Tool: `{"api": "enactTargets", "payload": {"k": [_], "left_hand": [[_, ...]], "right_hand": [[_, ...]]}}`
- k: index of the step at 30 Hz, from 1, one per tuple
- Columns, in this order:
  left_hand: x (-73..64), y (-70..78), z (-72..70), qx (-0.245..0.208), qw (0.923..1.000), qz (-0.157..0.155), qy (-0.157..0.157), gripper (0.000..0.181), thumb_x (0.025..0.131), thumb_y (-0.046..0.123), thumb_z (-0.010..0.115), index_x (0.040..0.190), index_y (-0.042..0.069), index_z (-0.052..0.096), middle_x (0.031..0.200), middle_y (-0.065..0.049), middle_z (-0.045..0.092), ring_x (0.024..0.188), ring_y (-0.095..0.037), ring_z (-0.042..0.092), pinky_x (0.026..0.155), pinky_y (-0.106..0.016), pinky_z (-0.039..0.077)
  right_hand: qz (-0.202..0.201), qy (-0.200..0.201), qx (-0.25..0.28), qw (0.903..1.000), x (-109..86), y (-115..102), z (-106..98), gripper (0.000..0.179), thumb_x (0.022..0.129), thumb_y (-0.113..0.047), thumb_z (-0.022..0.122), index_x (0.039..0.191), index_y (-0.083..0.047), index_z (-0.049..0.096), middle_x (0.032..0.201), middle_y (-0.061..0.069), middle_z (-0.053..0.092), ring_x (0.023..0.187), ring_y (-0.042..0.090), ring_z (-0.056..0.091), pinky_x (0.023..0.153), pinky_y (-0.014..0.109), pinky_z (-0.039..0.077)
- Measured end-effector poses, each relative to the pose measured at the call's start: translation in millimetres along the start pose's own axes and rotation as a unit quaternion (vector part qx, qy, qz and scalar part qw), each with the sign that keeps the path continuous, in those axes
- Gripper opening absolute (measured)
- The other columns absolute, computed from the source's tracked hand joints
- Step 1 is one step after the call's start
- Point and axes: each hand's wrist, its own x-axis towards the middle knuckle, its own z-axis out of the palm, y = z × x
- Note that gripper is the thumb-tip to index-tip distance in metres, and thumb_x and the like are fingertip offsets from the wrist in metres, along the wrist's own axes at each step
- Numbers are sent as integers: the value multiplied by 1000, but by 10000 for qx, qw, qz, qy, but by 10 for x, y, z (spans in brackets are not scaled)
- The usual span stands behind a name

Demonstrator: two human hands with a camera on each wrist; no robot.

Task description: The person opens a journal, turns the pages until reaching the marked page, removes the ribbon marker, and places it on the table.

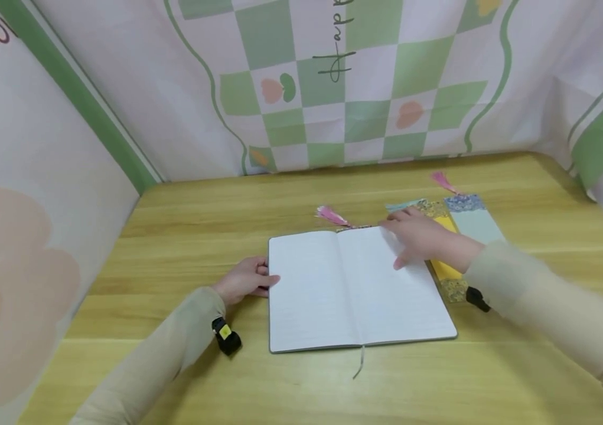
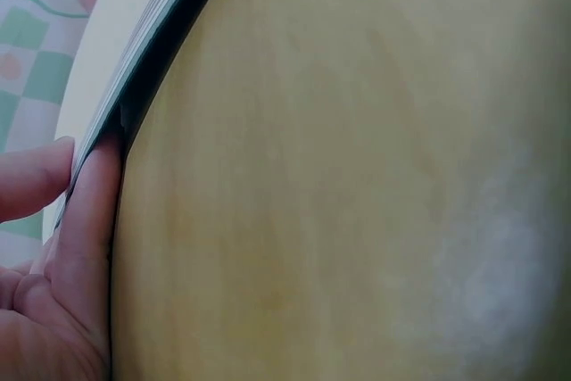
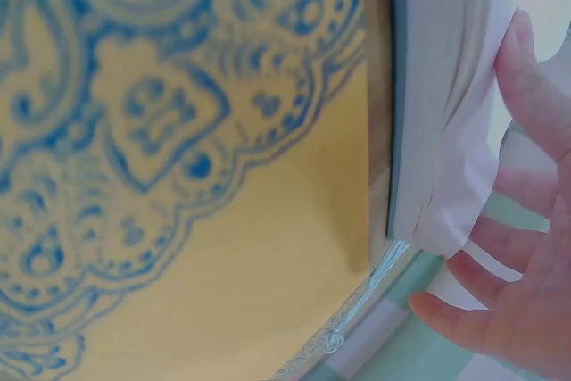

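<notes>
An open notebook point(image 1: 309, 289) with blank-looking pages lies on the wooden table. My left hand point(image 1: 245, 277) grips its left edge, thumb over the page and fingers underneath; the left wrist view shows a finger point(image 2: 94, 194) tucked beneath the cover. At the upper right corner, my right hand point(image 1: 415, 236) touches the right page point(image 1: 386, 289) with spread fingers. In the right wrist view, the page edges point(image 3: 459, 194) bend near the fingertips point(image 3: 433, 305), and the thumb point(image 3: 526, 69) lies against the page. A pink tassel point(image 1: 333, 215) and a sliver of patterned bookmark point(image 1: 355, 227) show beyond the top edge.
Right of the notebook lie a yellow bookmark point(image 1: 446, 268) with patterned ends, partly behind my right hand, and a pale blue bookmark point(image 1: 473, 224) with a pink tassel. A ribbon marker point(image 1: 359, 363) hangs from the notebook's lower edge. Printed cloth point(image 1: 322, 124) stands behind the table.
</notes>
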Motion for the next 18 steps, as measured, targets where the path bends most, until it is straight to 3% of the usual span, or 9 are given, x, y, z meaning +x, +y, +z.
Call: {"api": "enactTargets", "payload": {"k": [8,12,18], "left_hand": [[-28,21,-16,-42,10000,8,55,16,93,9,60,92,6,45,74,-1,41,72,-13,50,63,-21,52],[-28,14,-11,-18,10000,14,28,17,92,9,61,90,7,44,75,-1,39,73,-13,50,64,-21,52],[-27,10,-12,-64,10000,22,48,20,92,9,61,87,8,42,73,0,37,72,-13,49,62,-21,51]], "right_hand": [[-369,529,-400,9971,-49,-105,6,75,63,-29,86,125,2,56,125,25,54,115,44,45,96,55,41],[-467,522,-54,9975,-154,-171,14,64,69,-15,83,124,2,57,117,23,59,107,41,53,89,52,47],[-657,310,368,9967,-315,-222,6,60,73,-1,77,128,1,54,121,21,58,109,39,56,88,51,49]]}}
